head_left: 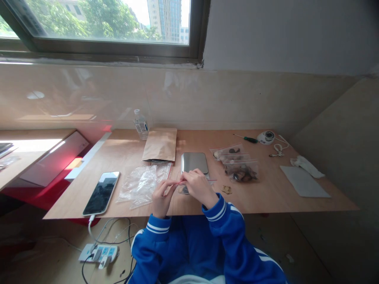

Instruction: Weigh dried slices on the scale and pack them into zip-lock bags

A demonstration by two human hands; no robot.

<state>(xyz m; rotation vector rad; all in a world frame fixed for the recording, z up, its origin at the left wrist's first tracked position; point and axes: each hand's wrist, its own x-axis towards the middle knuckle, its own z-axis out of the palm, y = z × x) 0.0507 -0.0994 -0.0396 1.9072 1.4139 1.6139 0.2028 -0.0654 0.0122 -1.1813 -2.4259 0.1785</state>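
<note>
My left hand (162, 196) and my right hand (199, 186) meet at the table's front, fingertips pinched together. Between them runs the red-edged top of a small clear zip bag (184, 190), mostly hidden by my right hand; something dark shows inside it. Just behind my hands lies a flat silver scale (194, 162). To the right of my right hand is a small tan dried piece (227, 189). Several zip bags (243, 170) with brown dried pieces lie beyond that. Flat clear plastic bags (142, 185) spread out beside my left hand.
A brown paper pouch (161, 144) and a plastic bottle (141, 125) stand at the back. On the left, a phone (102, 193) is plugged into a cable. A screwdriver (250, 139), white camera (265, 137) and white sheet (304, 181) lie right. A power strip (99, 252) sits below.
</note>
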